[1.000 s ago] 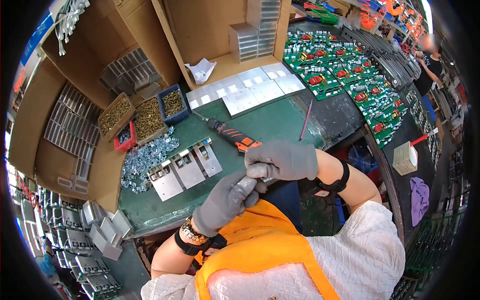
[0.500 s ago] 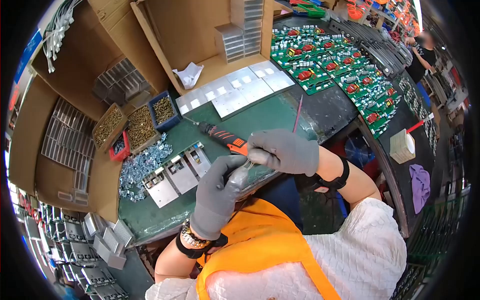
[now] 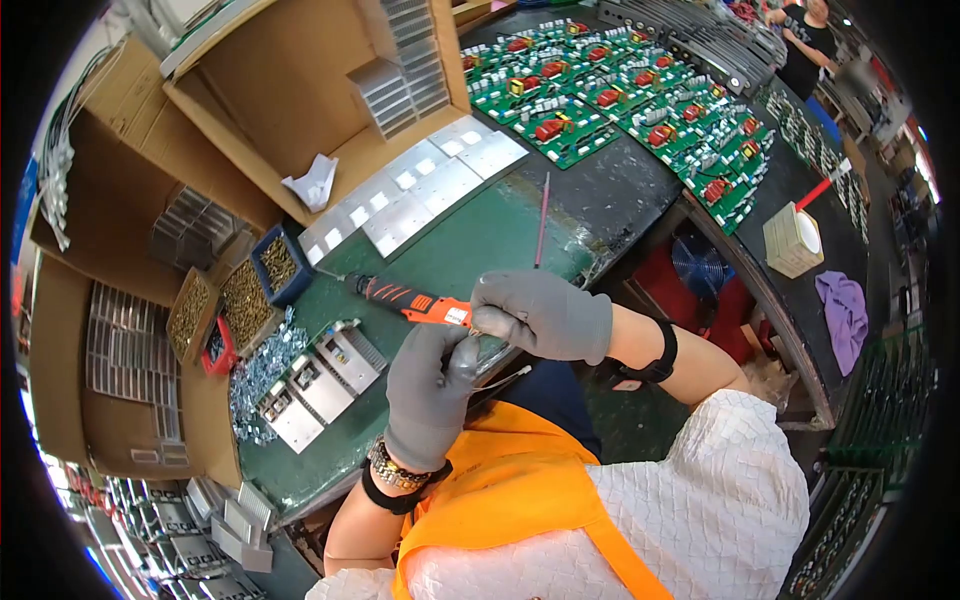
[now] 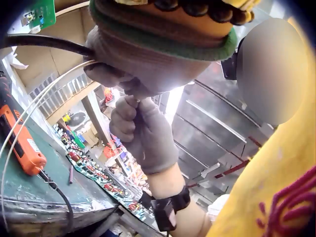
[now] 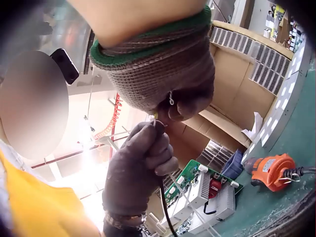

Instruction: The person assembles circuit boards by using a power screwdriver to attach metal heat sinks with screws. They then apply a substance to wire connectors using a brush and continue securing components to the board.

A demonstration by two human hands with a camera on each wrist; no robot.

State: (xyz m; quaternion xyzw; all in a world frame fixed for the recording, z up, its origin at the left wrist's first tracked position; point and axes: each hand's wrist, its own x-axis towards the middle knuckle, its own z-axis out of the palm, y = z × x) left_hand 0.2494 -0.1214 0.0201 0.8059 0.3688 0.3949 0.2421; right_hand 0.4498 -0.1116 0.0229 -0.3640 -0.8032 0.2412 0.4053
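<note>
Grey work gloves cover both hands, which meet at the fingertips over the bench's front edge. My left hand (image 3: 425, 395) grips thin wires, a white wire (image 5: 190, 202) and a black wire (image 5: 167, 212), which trail out of the fist. One white length ends in a small plug (image 3: 525, 371) below the hands. My right hand (image 3: 545, 315) pinches the wires close to the left fingertips. A tiny yellow piece (image 5: 156, 115) shows between the hands, and a twisted silvery loop (image 5: 172, 98) sticks out by the right palm. The fingers hide most of the wire ends.
Just beyond the hands lies an orange power screwdriver (image 3: 425, 305). Heatsink plates with parts (image 3: 320, 385) lie to its left, beside metal clips (image 3: 265, 365) and a blue bin of screws (image 3: 283, 268). Green circuit boards (image 3: 610, 100) cover the far right, near a pink stick (image 3: 543, 220).
The head view has turned, so the bench things sit further left. The left hand has turned more upright against the right fingertips. The plugged end of a white wire now shows below the hands.
</note>
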